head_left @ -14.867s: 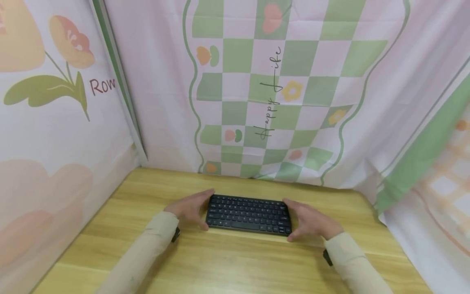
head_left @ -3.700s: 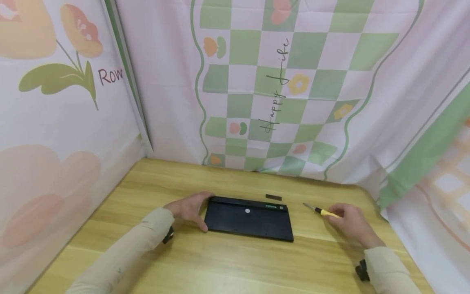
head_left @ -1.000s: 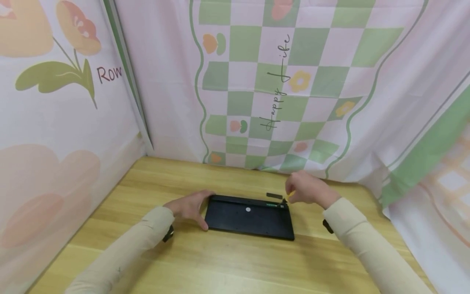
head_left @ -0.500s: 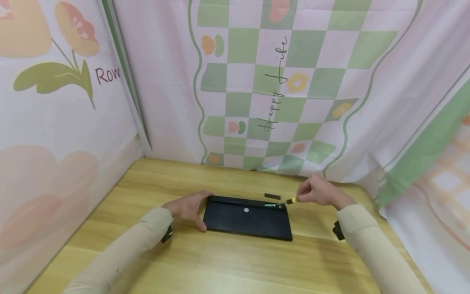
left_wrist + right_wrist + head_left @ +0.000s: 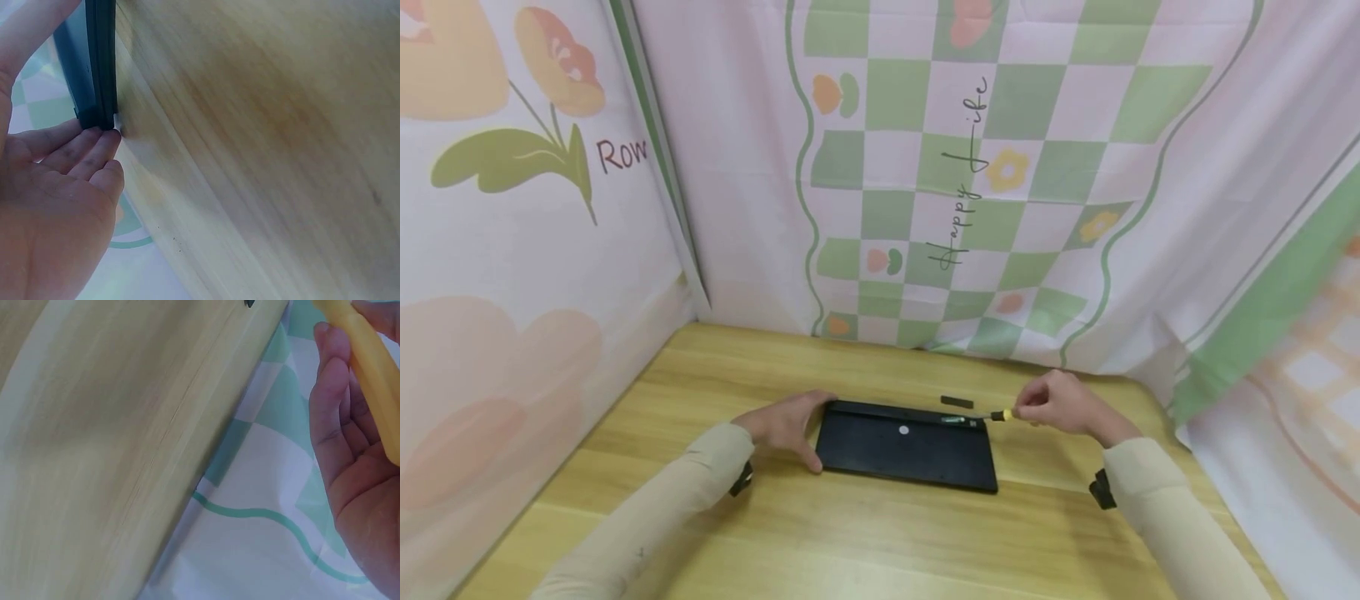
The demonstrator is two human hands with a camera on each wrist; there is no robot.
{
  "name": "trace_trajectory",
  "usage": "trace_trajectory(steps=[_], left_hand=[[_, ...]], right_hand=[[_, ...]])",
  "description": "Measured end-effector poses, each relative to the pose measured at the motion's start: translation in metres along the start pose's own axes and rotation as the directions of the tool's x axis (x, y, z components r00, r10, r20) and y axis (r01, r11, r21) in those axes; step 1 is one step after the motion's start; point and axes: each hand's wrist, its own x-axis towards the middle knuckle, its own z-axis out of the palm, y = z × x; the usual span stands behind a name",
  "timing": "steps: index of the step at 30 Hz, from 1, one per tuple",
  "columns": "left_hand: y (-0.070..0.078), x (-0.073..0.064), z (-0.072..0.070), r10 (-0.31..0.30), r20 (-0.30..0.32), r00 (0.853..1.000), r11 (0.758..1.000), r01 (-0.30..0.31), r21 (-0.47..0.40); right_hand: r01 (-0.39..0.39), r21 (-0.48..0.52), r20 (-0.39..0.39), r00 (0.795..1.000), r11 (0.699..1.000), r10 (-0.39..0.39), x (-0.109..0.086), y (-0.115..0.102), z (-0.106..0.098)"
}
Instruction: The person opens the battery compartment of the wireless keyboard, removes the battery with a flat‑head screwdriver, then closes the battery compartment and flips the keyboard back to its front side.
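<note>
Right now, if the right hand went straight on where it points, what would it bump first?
Probably the green piece in the black keyboard: the yellow-handled tool that the right hand pinches points at it, so the tip would arrive first. I can't tell whether they already touch.

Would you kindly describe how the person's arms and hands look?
The left sleeve and right sleeve are long and beige, the left bearing a small dark mark. One black wrist camera shows on each side. The left hand and right hand are ungloved.
</note>
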Motion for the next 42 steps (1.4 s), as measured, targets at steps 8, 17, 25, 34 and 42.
trace_trajectory(steps=[8,17,25,34,42], left_hand=[[0.002,-0.002,-0.001,-0.008,0.006,1.000,1.000,0.008,-0.005],[0.000,-0.001,-0.001,-0.013,0.002,1.000,1.000,0.013,-0.020],[0.001,0.000,-0.001,-0.020,0.005,1.000,1.000,0.020,-0.018],[0.001,0.000,0.000,-0.021,0.010,1.000,0.999,0.022,-0.033],[0.000,0.001,0.000,-0.025,0.007,1.000,0.999,0.025,-0.028]], right_hand=[[-0.029,-0.048,-0.106,0.994,0.998,0.023,-0.016,0.011,-0.004],[-0.074,-0.108,-0.197,0.979,0.991,0.051,-0.033,0.031,-0.003],[-0.092,-0.135,-0.234,0.970,0.987,0.059,-0.041,0.050,0.011],[-0.147,-0.120,-0.223,0.968,0.982,0.118,-0.046,0.059,0.028],[-0.142,-0.129,-0.199,0.973,0.981,0.114,-0.049,0.070,0.039]])
